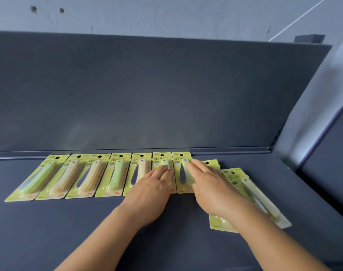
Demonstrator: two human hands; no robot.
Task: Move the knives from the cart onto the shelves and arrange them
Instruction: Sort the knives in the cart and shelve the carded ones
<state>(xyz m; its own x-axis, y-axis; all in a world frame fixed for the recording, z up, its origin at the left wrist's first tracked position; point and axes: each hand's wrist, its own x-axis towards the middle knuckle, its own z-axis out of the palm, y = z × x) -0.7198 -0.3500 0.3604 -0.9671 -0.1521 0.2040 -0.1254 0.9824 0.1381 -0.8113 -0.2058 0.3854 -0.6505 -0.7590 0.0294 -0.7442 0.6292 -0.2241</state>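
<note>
Now both hands' fingers lie flat, spread: left hand (150, 189), right hand (209, 184) pressing packaged knives (116, 176).

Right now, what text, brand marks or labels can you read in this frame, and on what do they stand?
"FRUIT KN...", cut off by the knife: seventh knife card.
"FRUIT": third knife card and rightmost loose knife card.
"QR", orange logo: bottom of fourth knife card.
Small black tags and fine print on every card: too small to read.
Shelf: no text.
</note>
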